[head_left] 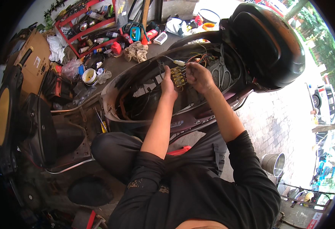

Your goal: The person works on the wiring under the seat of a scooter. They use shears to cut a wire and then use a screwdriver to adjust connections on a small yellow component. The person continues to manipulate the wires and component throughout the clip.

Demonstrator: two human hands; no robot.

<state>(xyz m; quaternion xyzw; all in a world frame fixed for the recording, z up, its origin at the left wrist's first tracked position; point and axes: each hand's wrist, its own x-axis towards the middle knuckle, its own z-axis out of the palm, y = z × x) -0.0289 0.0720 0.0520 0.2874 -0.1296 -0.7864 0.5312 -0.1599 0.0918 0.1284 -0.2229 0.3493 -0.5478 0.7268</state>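
Over the open body of a scooter [144, 121], both my hands work close together at a terminal block [178, 77] with yellowish rows and metal screws. My left hand [169, 87] grips the block from its left side, thumb pointing up. On the other side, my right hand [200, 78] is closed, its fingertips pinching thin wires that run to the block. A white connector [179, 62] on a wire lies just beyond the block. Coloured wires [200, 58] spread behind my right hand inside the body. What my curled right fingers cover is hidden.
A dark top box [266, 47] sits at the scooter's rear right. Along the far wall stands a red shelf [74, 36] with bottles; a rag [136, 51] and a white tub [90, 76] lie nearby. A metal bucket [273, 164] stands at right on the paving.
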